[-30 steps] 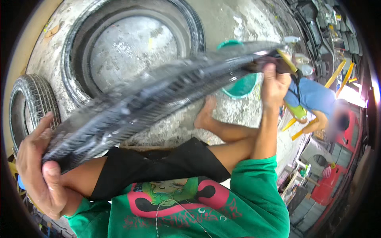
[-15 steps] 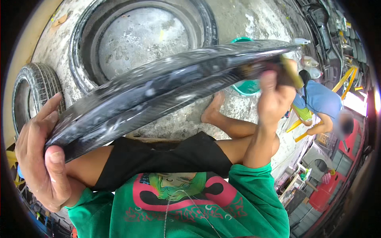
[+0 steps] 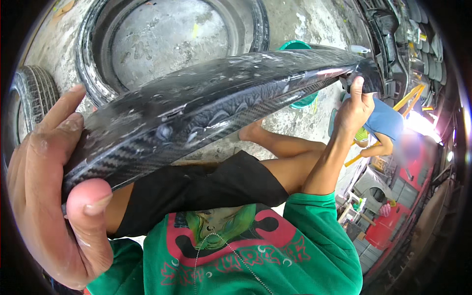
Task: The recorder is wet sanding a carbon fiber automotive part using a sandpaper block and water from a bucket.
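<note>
A long, curved black carbon-fibre part (image 3: 216,105) with a wet, glossy surface lies across my lap at a slant, its left end nearest me. My left hand (image 3: 51,182) grips that near end, thumb along the lower edge and fingers over the top. At the far right end is my right hand (image 3: 356,110), closed with the thumb up on a dark sheet-like piece (image 3: 369,73) against the part's tip. The fingers behind this piece are mostly hidden, and its exact kind is unclear.
A large tyre (image 3: 91,64) lies flat on the concrete floor ahead, and a smaller tyre (image 3: 42,91) is at the left. Behind the part stands a green basin (image 3: 305,101). A person in blue (image 3: 383,120) bends at the right, near red and grey clutter (image 3: 388,223).
The part's left end has come nearer the camera with my left hand. My right hand has moved slightly right and up; the yellow-brown face seen in it now looks dark.
</note>
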{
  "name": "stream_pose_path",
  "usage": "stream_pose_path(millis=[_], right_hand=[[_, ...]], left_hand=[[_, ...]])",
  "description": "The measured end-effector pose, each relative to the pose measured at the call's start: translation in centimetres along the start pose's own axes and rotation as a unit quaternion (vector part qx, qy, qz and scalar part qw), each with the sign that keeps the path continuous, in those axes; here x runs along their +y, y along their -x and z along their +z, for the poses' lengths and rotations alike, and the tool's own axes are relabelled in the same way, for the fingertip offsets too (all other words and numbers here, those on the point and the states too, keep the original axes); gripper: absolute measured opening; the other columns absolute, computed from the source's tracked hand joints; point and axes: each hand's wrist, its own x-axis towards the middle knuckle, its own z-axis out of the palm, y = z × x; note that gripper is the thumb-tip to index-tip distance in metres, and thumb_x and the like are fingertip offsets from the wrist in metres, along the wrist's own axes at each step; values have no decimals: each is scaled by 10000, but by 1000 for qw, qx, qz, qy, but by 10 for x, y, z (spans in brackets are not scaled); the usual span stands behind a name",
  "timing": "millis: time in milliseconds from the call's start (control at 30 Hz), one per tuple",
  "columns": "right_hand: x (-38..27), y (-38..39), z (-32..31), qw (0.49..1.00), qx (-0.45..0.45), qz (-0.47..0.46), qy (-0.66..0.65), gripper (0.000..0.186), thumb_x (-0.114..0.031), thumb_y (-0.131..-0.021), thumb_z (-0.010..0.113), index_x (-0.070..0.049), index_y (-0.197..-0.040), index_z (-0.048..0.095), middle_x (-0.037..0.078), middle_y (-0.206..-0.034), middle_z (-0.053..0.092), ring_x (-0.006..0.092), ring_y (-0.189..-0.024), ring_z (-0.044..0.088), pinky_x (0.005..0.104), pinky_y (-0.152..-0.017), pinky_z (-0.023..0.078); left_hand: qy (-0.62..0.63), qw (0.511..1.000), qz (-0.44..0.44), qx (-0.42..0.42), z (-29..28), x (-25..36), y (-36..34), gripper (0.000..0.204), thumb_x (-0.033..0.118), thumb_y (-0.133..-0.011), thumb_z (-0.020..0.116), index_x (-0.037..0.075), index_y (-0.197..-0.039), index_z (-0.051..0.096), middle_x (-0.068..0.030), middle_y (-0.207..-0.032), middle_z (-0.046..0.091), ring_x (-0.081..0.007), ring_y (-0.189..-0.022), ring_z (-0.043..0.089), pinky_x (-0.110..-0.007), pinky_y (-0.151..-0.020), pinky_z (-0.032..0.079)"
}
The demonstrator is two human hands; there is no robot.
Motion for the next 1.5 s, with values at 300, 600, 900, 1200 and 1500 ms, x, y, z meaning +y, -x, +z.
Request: stream_pose_path(millis=[300,600,900,1200,1500], right_hand=[[-38,25,31,995,-87,-53,-15,240,-175,-973,671,34,-1090,691,69,-1031,664,161,-921,575,316,-840,464],[-62,36,51,971,-128,-182,84,281,-192,-934,713,30,-1106,702,100,-1056,680,219,-990,602,369,-926,457],[-84,52,66,971,-127,-190,70,275,-207,-944,708,1,-1124,722,126,-1083,704,222,-965,629,346,-893,486],[-42,14,30,998,-13,-22,53,258,-145,-974,652,-5,-1185,701,107,-1139,692,204,-1067,614,332,-969,454],[-46,9,45,984,-68,-145,75,260,-242,-967,687,-16,-1086,734,97,-1090,712,206,-982,633,329,-905,468]], left_hand=[[84,996,-38,18,10,-12,14,585,365,-1027,420,-134,-1301,553,-325,-1338,576,-384,-1252,569,-451,-1114,372],[74,995,-54,35,8,-17,20,607,405,-1037,430,-131,-1290,561,-316,-1335,582,-380,-1252,571,-441,-1121,367],[132,990,-49,22,14,-11,9,606,406,-1014,448,-148,-1221,583,-307,-1276,624,-363,-1201,608,-423,-1087,397],[9,1000,-8,-19,-2,6,0,552,374,-1023,471,-147,-1157,598,-304,-1233,645,-361,-1172,623,-399,-1042,434],[-41,996,77,-17,-10,-18,-4,511,369,-1024,466,-115,-1069,622,-296,-1115,689,-399,-975,686,-406,-898,498]])
